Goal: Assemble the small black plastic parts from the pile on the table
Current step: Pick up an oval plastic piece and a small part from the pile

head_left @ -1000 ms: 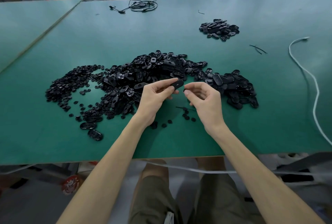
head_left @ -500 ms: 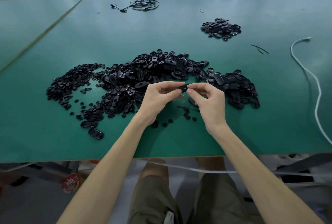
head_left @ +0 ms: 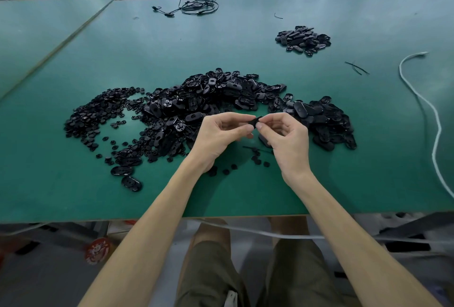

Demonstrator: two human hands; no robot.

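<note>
A small black part (head_left: 255, 121) is pinched between both sets of fingertips, left hand (head_left: 221, 138) and right hand (head_left: 287, 142) pressed onto it above the green table (head_left: 245, 196), just in front of the pile (head_left: 208, 105). A slip is judged possible if the pieces are squeezed off-line; the part could be dropped among loose discs (head_left: 255, 159). Compared with a second ago, the gap between the hands has been closed.

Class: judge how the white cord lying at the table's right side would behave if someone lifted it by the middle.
The white cord would probably sag limply, since it lies in loose curves. It looks thin, so likely light. Its end would probably drag across the table.
</note>
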